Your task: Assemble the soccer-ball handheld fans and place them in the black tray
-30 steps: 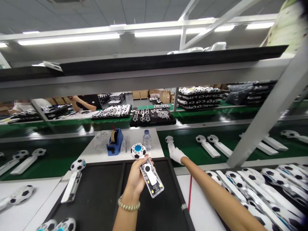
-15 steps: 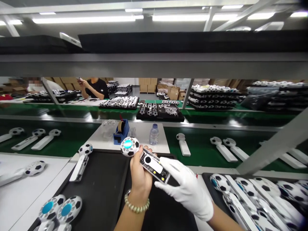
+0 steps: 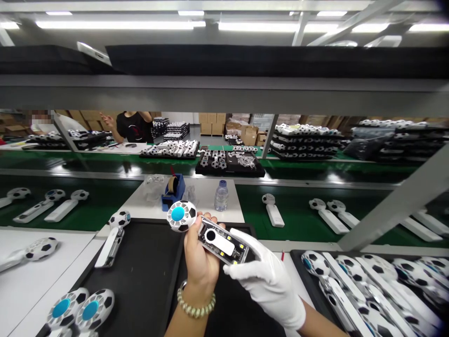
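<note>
A football-patterned handheld fan (image 3: 224, 245) with a blue disc on its round head is held over the black trays. Its handle is open and shows a circuit board with small yellow parts, partly covered by a white piece with a dark round spot. My bare left hand (image 3: 201, 255), with a beaded bracelet at the wrist, is closed around the handle near the head. In a white glove, my right hand (image 3: 268, 276) grips the handle's far end between thumb and fingers. Two fan heads (image 3: 91, 309) with blue discs lie at the lower left.
A black tray (image 3: 140, 262) has a fan (image 3: 110, 241) on its upper left corner. Another tray (image 3: 298, 262) at right holds several fans. Beyond stand a blue tape dispenser (image 3: 173, 192) and a water bottle (image 3: 221, 196). Fans lie on the green conveyor (image 3: 115, 196). A person (image 3: 135, 126) is across.
The fan has shifted slightly left and its handle lies nearer level, with both hands still on it. The view has moved a little. The person across has spread their hands apart.
</note>
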A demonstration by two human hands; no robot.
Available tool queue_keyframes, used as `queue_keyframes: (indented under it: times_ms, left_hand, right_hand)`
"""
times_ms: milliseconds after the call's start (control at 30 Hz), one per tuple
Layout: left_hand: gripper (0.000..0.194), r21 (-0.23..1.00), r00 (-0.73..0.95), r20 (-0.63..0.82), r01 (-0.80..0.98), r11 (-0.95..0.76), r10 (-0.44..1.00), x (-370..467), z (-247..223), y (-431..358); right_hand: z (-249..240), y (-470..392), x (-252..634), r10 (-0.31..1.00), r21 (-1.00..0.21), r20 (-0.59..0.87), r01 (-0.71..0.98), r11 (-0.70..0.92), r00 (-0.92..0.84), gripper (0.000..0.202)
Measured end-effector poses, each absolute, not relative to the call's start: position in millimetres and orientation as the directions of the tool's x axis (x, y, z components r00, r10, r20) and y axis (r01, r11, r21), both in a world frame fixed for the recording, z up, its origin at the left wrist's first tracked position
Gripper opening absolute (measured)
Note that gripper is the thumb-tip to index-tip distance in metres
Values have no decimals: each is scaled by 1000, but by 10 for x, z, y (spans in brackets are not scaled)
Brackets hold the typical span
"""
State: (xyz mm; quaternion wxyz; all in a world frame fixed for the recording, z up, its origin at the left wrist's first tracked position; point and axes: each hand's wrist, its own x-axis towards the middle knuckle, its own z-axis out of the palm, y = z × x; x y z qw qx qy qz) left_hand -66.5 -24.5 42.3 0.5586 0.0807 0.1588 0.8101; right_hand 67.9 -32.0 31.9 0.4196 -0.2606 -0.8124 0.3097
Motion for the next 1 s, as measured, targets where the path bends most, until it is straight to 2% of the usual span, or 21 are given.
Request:
queue_keyframes:
  times_ms: [67,133,167,233,333,367,433,467,533,600,633,700,767,800,833,1000]
  left_hand:
    - [5,351,-368,-41,-876,-331,929,-662,415,-246]
    - [5,356,-370,-38,-873,-333,928,-658,408,-246]
    - [5,359,-372,-38,-871,-335,928,-657,407,-245]
    - [5,361,-372,-32,-870,-336,928,-659,407,-240]
    - [5,397,-355,-21,-861,-318,935,-667,411,-227]
    - [6,438,-353,-19,-844,-310,935,-666,409,-222]
    - [9,567,-359,5,-768,-298,934,-649,398,-211]
    - [11,649,-348,36,-705,-287,937,-630,386,-204]
    - [15,799,-256,90,-559,-223,963,-576,345,-186]
    - [20,891,-129,90,-433,-138,988,-516,278,-158]
    - [24,914,-100,81,-389,-114,992,-490,237,-142]
    - [37,936,-140,70,-333,-113,988,-454,149,-110]
    - [48,952,-218,67,-277,-128,974,-435,77,-100]
    - [50,963,-231,66,-241,-123,971,-429,55,-108]
    - [49,973,-221,73,-200,-119,972,-423,44,-124]
    - [36,966,-121,251,86,-242,960,-455,90,-161]
  right_hand:
    - [297,-319,664,736,-770,494,160,618,-462,31]
    - [280,-320,650,743,-765,519,158,624,-423,43]
    - [279,-324,642,744,-778,518,130,615,-421,41]
    - [294,-338,629,760,-845,471,18,535,-448,13]
    - [344,-349,621,854,-940,311,-4,340,-417,22]
    - [359,-341,625,888,-960,249,19,278,-387,19]
    - [376,-302,646,921,-990,91,63,124,-380,33]
    - [375,-272,663,898,-996,-10,80,29,-439,37]
    - [347,-190,707,773,-984,-178,103,-145,-610,23]
    - [284,-72,767,653,-960,-243,82,-266,-717,13]
    - [243,8,804,650,-949,-243,37,-314,-720,15]
    - [144,219,893,768,-952,-212,-49,-301,-604,16]
    - [27,490,1004,913,-989,-143,84,-120,-383,20]
    - [-39,632,1065,957,-958,-79,286,4,-278,25]
    - [-111,767,1127,980,-833,-37,548,78,-195,29]
    - [-540,1164,1365,996,-545,-23,836,56,-82,47]
